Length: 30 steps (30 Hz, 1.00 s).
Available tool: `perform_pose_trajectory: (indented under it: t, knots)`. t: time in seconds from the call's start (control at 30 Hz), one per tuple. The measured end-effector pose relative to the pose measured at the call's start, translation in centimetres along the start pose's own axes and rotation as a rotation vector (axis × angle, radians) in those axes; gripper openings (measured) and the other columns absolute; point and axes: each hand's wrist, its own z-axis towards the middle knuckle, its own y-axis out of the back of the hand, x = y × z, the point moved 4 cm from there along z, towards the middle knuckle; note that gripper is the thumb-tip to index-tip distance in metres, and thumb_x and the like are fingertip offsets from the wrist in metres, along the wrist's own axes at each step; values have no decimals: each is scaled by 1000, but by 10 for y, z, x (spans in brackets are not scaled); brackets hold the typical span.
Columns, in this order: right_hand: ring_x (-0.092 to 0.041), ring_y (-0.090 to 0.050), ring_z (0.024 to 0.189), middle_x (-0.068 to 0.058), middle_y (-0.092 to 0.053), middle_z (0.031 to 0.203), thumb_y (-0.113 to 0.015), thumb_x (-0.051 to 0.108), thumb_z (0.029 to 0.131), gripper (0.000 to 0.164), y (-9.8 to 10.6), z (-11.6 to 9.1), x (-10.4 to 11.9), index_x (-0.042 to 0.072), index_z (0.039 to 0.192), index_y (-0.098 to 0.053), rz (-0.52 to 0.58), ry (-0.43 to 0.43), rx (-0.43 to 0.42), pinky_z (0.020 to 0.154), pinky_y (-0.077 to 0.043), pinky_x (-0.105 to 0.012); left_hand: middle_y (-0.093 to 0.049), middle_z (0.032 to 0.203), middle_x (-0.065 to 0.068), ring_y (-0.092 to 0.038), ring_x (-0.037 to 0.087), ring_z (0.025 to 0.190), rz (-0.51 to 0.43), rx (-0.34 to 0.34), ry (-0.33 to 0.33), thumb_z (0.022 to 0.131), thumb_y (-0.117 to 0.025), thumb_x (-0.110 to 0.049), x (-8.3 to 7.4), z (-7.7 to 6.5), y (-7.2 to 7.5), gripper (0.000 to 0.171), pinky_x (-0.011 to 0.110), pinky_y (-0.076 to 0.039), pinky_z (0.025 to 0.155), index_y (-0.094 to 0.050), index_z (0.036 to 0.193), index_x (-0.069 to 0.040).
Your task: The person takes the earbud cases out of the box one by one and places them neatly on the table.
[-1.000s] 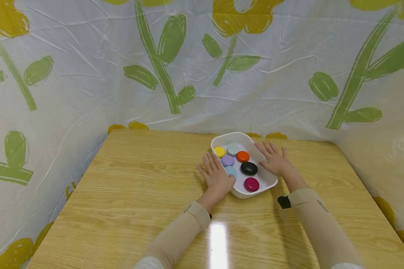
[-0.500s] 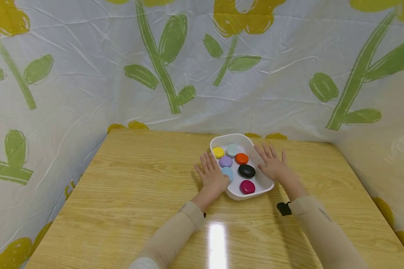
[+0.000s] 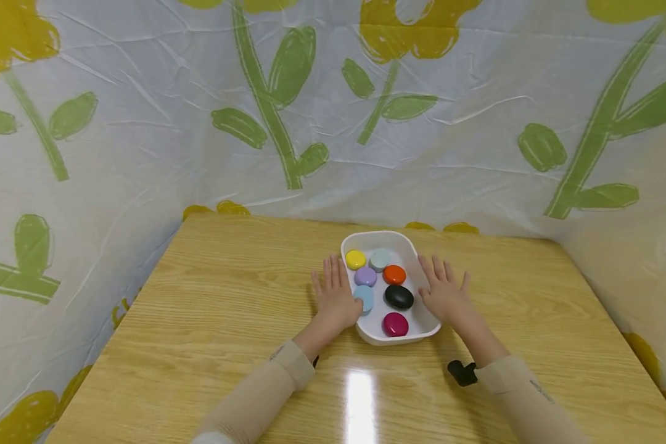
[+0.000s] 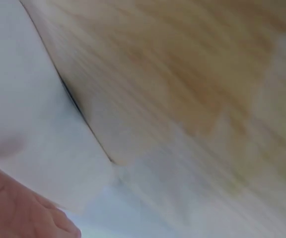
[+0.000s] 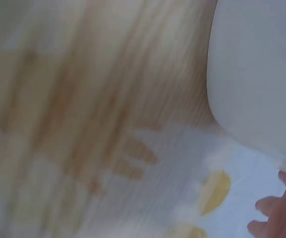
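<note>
A white rectangular tray (image 3: pixel 390 340) with rounded corners stands on the table between both hands. It holds several smooth, rounded, pebble-like pieces: yellow (image 3: pixel 356 259), pale grey-green (image 3: pixel 380 259), purple (image 3: pixel 365 277), orange (image 3: pixel 394 275), light blue (image 3: pixel 364 300), black (image 3: pixel 399 297) and crimson (image 3: pixel 396 324). My left hand (image 3: pixel 335 303) lies along the tray's left side with fingers straight, its thumb over the rim by the light blue piece. Against the right side rests my right hand (image 3: pixel 446 297), fingers spread. Each wrist view shows the tray's outer wall (image 4: pixel 38 99) and part of a hand.
The wooden table (image 3: pixel 227 296) extends on both sides of the tray. Behind it and along the sides hangs a white sheet (image 3: pixel 161 142) printed with yellow flowers and green leaves. A black wrist device (image 3: pixel 462 373) sits at the right cuff.
Both hands and the tray have moved toward the person and somewhat left. The tray has turned so that it lies straighter. The pieces have travelled along inside it.
</note>
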Motion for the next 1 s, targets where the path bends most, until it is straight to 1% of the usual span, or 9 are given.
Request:
perform_pose_trajectory:
  t: [0.07,0.2,0.3,0.43,0.5,0.67,0.83,1.0]
  knots:
    - [-43,-1,136,-20,-3,151,-41,26,92,67,-2,-5,4,19,148,-5,6,-14,-3,97,15,-66,9,152,15,17,27,138,3,10,-15,83,-49,-37,4,-3,2,88,54,9,107,2,146,-1]
    - [-42,0,136,-21,-2,151,-40,26,92,68,-8,-14,12,19,148,-3,20,-40,-16,97,18,-65,11,152,14,19,25,137,40,33,-44,84,-47,-39,12,-9,4,88,52,10,108,3,146,-1]
    - [-43,0,136,-23,-3,151,-41,26,92,68,-12,-21,18,18,148,-5,29,-61,-45,97,17,-66,10,152,14,19,25,137,58,45,-71,85,-47,-41,17,-14,7,88,51,12,107,3,146,-1]
    - [-44,1,135,-25,-4,150,-42,25,91,67,-14,-31,28,16,148,-8,35,-78,-73,97,16,-67,7,153,14,13,27,139,88,42,-98,85,-47,-42,23,-19,9,88,50,12,107,1,146,-1]
    - [-45,1,135,-26,-5,149,-42,25,91,67,-15,-37,34,14,148,-10,29,-85,-85,97,16,-67,6,153,15,9,28,139,111,34,-114,85,-47,-43,26,-23,10,87,51,10,108,-1,146,-1]
    - [-45,2,135,-27,-4,149,-42,24,91,67,-18,-50,47,10,148,-10,42,-102,-80,97,17,-66,2,153,14,6,29,140,145,17,-143,85,-46,-42,35,-33,13,84,51,8,108,-4,146,-2]
    - [-45,2,135,-27,-5,149,-42,23,90,68,-20,-59,56,9,148,-9,54,-109,-88,97,16,-66,-1,153,15,4,29,140,149,0,-149,84,-45,-39,40,-40,16,82,51,7,109,-7,147,-3]
    - [-45,1,135,-28,-7,148,-43,23,90,67,-22,-67,62,8,147,-12,62,-110,-101,98,17,-65,-1,153,16,4,30,140,126,4,-145,84,-45,-37,44,-47,17,80,52,6,109,-8,147,-4]
